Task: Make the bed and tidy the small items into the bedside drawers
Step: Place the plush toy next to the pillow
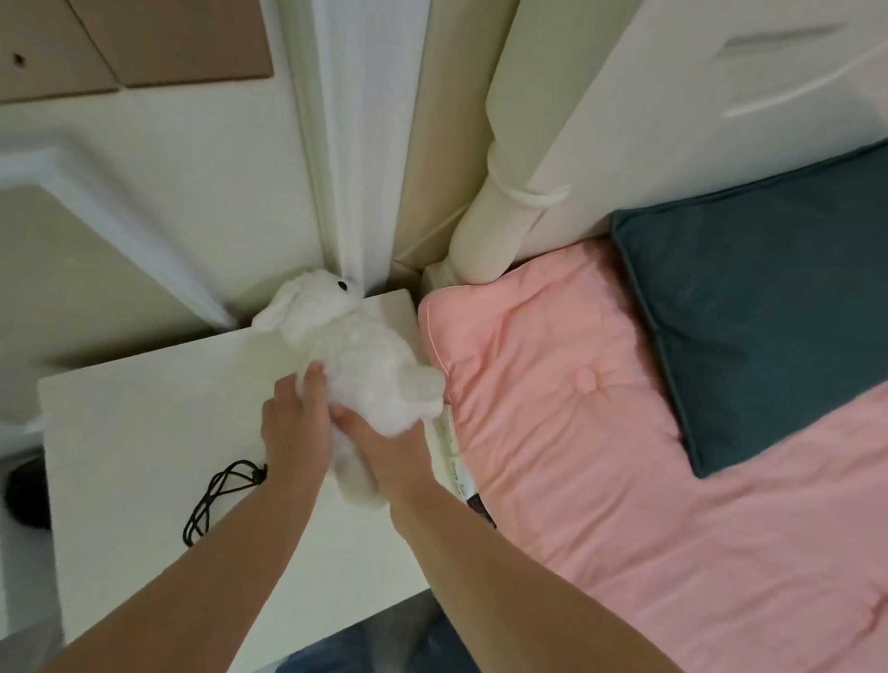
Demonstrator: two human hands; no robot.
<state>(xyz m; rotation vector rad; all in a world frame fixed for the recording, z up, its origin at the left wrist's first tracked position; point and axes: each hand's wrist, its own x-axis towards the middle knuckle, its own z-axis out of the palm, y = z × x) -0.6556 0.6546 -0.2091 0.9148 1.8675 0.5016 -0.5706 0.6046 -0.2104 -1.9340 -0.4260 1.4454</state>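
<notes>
White nightstand point(144, 423), illegible bedside tag point(456, 473)

Both forearms are bare from the elbows down, with no sleeves in view. The left hand point(298, 421) and the right hand point(389, 449) carry no rings, watch, bracelet or gloves that can be seen. Blue denim jeans point(383, 662) show at the bottom edge, creased at the legs.
</notes>
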